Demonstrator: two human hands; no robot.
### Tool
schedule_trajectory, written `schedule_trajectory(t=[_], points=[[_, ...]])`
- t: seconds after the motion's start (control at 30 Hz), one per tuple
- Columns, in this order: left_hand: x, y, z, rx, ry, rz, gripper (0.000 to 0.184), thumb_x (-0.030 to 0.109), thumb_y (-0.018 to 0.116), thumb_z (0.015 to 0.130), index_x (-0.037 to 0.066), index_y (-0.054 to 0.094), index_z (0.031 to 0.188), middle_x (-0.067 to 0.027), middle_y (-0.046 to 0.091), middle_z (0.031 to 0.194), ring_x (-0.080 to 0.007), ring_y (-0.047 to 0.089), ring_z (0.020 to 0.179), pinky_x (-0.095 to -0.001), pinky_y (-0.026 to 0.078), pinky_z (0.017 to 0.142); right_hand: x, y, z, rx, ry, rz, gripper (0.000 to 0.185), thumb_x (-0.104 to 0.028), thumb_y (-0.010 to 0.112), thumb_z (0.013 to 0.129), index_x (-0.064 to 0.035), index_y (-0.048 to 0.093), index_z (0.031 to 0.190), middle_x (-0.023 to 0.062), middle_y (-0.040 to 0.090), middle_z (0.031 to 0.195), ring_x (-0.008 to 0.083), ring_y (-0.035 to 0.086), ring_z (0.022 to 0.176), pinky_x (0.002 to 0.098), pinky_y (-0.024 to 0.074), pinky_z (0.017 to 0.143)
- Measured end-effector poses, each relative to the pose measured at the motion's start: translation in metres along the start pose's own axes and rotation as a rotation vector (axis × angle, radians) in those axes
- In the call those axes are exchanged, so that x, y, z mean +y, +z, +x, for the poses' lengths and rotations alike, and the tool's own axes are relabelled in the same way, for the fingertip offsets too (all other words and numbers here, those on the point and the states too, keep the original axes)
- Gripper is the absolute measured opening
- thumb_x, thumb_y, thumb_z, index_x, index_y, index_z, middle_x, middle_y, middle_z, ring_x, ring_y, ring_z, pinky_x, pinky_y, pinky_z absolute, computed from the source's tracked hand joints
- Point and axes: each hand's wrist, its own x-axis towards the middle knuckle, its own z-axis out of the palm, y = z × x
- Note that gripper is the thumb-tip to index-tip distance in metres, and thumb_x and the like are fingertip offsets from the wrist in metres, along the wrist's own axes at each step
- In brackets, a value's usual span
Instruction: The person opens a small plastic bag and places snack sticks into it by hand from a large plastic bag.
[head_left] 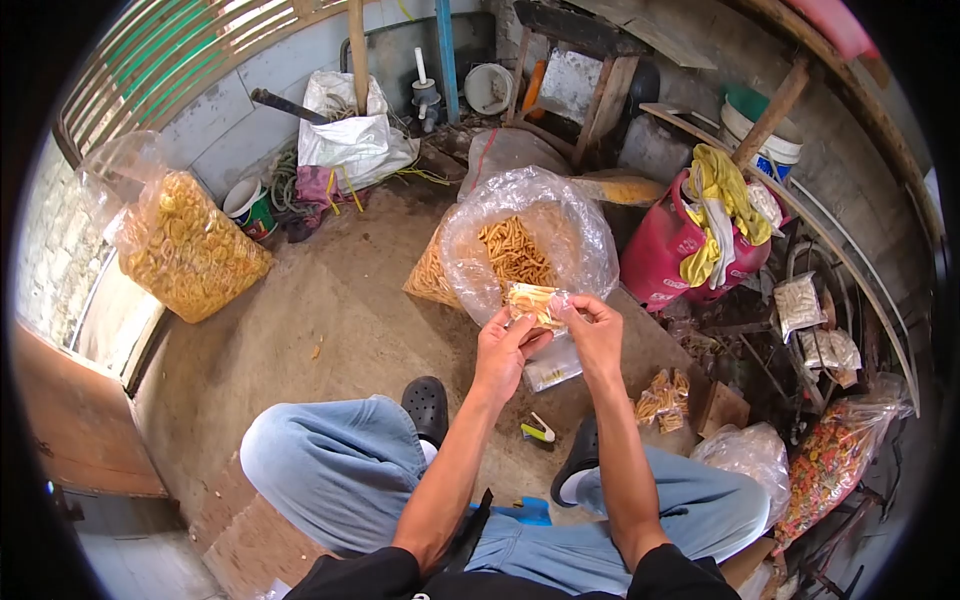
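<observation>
A small clear plastic packet of snack sticks (pixel 530 300) is held up in front of me, over the near rim of a large open plastic bag (pixel 598 240). My left hand (pixel 503 352) pinches its left and lower side. At its right upper corner, the fingers of my right hand (pixel 594 335) are closed on the plastic. Brown stick snacks (pixel 515 250) lie loose inside the large bag. Just under my hands is a stack of flat clear bags (pixel 553 368). A green stapler (pixel 538 428) rests on the floor between my feet.
Filled snack packets (pixel 663 400) lie on the floor to the right. A tall bag of yellow chips (pixel 190 245) leans at the left. Beyond my right hand stands a pink drum (pixel 655 245) with yellow cloth (pixel 718 215) on it. A bag of colourful snacks (pixel 830 465) sits far right.
</observation>
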Motion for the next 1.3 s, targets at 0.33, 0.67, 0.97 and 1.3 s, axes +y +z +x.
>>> schedule_trajectory(t=[0.33, 0.67, 0.97, 1.3], points=[[0.002, -0.001, 0.005, 0.097, 0.094, -0.1, 0.044, 0.006, 0.06, 0.089, 0.003, 0.036, 0.126, -0.0142, 0.064, 0.101, -0.0193, 0.067, 0.084, -0.03, 0.059, 0.074, -0.028, -0.011, -0.005, -0.397, -0.148, 0.013, 0.029, -0.018, 0.051, 0.094, -0.0033, 0.065, 0.115, 0.0098, 0.052, 0.123, 0.0168, 0.05, 0.109, 0.0293, 0.0428, 0.084], [0.007, -0.004, 0.004, 0.063, 0.072, -0.105, 0.038, 0.005, 0.06, 0.088, 0.003, 0.037, 0.119, -0.0139, 0.063, 0.102, -0.0206, 0.067, 0.087, -0.0319, 0.058, 0.077, -0.011, -0.005, -0.003, -0.276, -0.3, -0.049, 0.029, -0.009, 0.063, 0.086, -0.0052, 0.065, 0.115, 0.0088, 0.058, 0.118, 0.0175, 0.056, 0.107, 0.0273, 0.0465, 0.082], [0.012, 0.0, 0.002, -0.01, 0.014, -0.08, 0.031, 0.015, 0.053, 0.092, 0.003, 0.044, 0.119, -0.0126, 0.062, 0.108, -0.0186, 0.065, 0.094, -0.0306, 0.057, 0.08, -0.019, -0.004, -0.004, -0.18, -0.155, -0.091, 0.026, -0.009, 0.071, 0.082, -0.0041, 0.068, 0.106, 0.0053, 0.063, 0.104, 0.009, 0.058, 0.085, 0.021, 0.0444, 0.065], [0.003, 0.0, 0.006, 0.024, 0.031, -0.03, 0.028, 0.009, 0.052, 0.093, 0.003, 0.047, 0.12, -0.0117, 0.062, 0.112, -0.0196, 0.064, 0.1, -0.0323, 0.056, 0.084, -0.019, 0.001, -0.005, -0.118, -0.083, -0.077, 0.021, -0.011, 0.069, 0.084, -0.0047, 0.07, 0.103, 0.0037, 0.064, 0.102, 0.0064, 0.058, 0.083, 0.0193, 0.0468, 0.058]])
